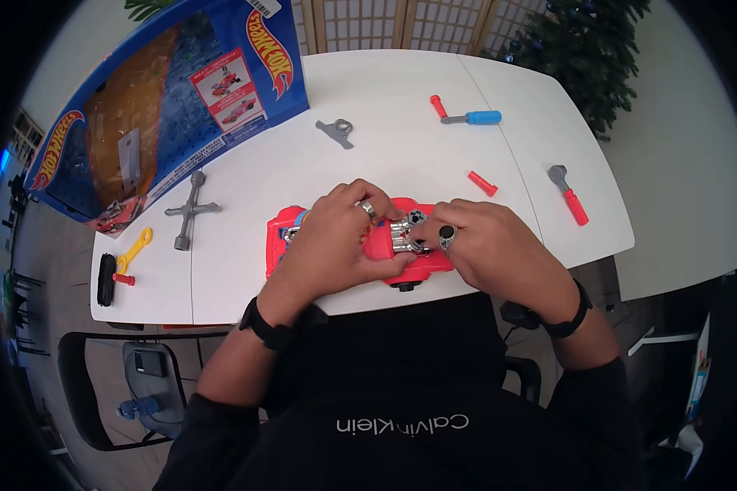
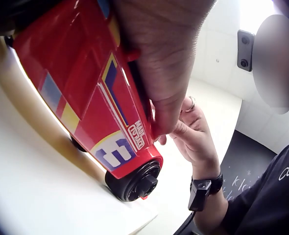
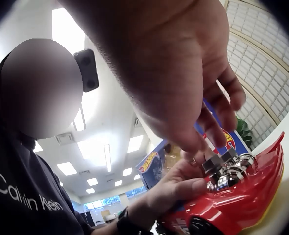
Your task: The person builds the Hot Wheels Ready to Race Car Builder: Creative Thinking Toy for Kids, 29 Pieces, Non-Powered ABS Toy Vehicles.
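A red toy car (image 1: 378, 241) with a chrome engine (image 1: 401, 235) lies on the white table. My left hand (image 1: 329, 241) grips the car over its middle, thumb on the near side of the engine and fingers on the far side. The left wrist view shows the car's striped flank with a number (image 2: 116, 151) and a black wheel (image 2: 134, 182). From the right, my right hand (image 1: 491, 245) reaches in, fingertips right at the engine. Two grey blocks on top of the engine (image 3: 228, 177) show beneath its bent fingers in the right wrist view; whether they pinch a part I cannot tell.
Behind left stands a blue Hot Wheels box (image 1: 258, 123). Around the car lie a grey cross wrench (image 1: 192, 210), yellow wrench (image 1: 135, 250), black case (image 1: 106, 280), grey bracket (image 1: 336, 132), blue-handled crank (image 1: 475, 118), red peg (image 1: 482, 183) and red-handled tool (image 1: 569, 195).
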A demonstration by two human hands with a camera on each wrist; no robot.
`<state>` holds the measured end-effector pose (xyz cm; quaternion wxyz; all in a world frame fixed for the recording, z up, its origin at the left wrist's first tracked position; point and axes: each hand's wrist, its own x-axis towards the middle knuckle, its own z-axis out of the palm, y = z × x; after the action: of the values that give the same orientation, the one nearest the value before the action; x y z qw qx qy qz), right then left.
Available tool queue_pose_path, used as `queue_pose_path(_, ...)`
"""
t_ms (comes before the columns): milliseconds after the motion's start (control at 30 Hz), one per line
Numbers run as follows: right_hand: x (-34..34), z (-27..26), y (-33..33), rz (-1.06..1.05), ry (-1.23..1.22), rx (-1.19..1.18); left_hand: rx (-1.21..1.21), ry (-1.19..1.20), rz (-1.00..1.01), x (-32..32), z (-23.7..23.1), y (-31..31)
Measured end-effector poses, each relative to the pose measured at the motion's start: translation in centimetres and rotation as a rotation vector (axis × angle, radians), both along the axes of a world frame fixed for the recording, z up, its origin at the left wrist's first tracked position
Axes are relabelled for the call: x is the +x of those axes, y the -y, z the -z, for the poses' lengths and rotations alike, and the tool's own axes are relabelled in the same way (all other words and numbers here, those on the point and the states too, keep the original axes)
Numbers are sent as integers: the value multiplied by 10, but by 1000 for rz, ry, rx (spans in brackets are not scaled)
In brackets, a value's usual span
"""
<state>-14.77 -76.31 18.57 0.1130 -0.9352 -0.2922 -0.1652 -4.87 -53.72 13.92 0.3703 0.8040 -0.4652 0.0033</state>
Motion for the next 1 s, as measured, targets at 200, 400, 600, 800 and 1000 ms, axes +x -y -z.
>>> queue_pose_path(200, -2, -15, -5, 95, -56, -34, 17, -22, -2, 1, 1, 0)
queue_pose_path(400, -3, -23, -7, 183, -162, -229, 47, -11, -20, 0, 0, 1)
queue_pose_path(600, 3, -5, 0, 35, -57, -55, 21, 7, 2, 1, 1, 0)
queue_pose_path(800, 1, -14, -8, 233, -196, -180, 10, -22, -16, -1, -1, 3)
queue_pose_path(1000, 4, 3, 0, 53, -120, -16, 21, 6, -14, -1, 0, 2)
